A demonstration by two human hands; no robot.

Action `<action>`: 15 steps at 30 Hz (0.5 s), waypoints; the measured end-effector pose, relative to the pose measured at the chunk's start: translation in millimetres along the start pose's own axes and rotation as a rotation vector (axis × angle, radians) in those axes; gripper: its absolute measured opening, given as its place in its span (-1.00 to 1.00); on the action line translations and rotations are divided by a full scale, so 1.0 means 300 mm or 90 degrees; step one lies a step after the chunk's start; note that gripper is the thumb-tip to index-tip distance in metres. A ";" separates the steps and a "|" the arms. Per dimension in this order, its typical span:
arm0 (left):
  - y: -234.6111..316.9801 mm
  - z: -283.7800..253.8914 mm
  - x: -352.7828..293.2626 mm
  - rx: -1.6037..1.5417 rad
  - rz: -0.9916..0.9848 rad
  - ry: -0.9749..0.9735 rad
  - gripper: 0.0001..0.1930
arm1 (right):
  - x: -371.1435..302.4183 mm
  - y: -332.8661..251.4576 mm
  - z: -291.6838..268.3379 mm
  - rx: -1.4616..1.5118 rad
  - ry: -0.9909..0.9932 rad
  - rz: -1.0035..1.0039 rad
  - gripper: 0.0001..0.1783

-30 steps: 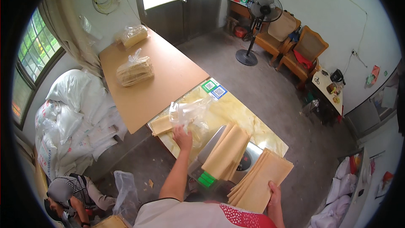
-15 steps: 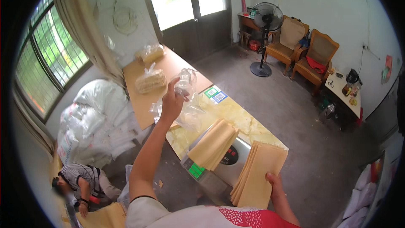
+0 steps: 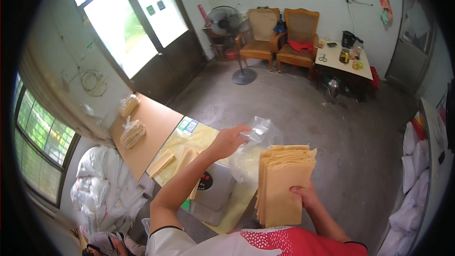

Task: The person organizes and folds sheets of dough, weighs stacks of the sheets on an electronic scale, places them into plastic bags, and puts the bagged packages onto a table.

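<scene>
My left hand (image 3: 231,138) grips a clear plastic bag (image 3: 249,161), which hangs loose and crumpled over the table. In my right hand (image 3: 307,195) is a thick stack of folded tan sheets (image 3: 284,175), held upright in front of me with the thumb on its near face. The bag hangs close to the stack's left edge. Below my left forearm stands a silver weighing scale (image 3: 220,189) with a dark round mark. More tan sheets (image 3: 186,161) lie by the scale, partly hidden by that forearm.
Two bagged bundles (image 3: 133,134) rest on the brown tabletop (image 3: 156,121) at left. White sacks (image 3: 97,189) are heaped beside it, near a bent-over person (image 3: 106,242). Beyond are a standing fan (image 3: 225,21), wooden armchairs (image 3: 296,33) and a low table (image 3: 339,58).
My view has turned to the right. My left hand has carried the plastic bag rightward, close to the stack. My right hand still holds the stack, now more upright.
</scene>
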State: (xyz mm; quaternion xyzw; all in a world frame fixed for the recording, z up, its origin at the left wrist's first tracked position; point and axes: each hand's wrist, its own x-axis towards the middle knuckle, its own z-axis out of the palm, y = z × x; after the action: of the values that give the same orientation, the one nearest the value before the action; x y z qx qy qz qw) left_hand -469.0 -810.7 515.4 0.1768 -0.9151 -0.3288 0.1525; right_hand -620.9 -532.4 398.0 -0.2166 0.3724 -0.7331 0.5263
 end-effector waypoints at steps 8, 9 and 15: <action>0.015 0.096 0.082 -0.185 -0.136 0.129 -0.77 | 0.297 0.019 -0.022 -0.292 -0.093 0.188 -0.30; 0.003 0.071 0.098 -0.179 -0.132 0.157 -0.78 | 0.359 0.045 -0.038 -0.295 -0.097 0.187 -0.30; -0.001 0.083 -0.026 -0.095 -0.114 0.024 -0.69 | 0.564 0.150 -0.214 -0.175 -0.011 0.237 -0.49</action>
State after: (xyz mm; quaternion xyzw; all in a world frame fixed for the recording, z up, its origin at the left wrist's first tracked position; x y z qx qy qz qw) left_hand -471.8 -793.9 495.5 0.2526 -0.8654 -0.4051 0.1525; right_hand -698.6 -677.5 310.1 -0.2201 0.4974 -0.5638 0.6215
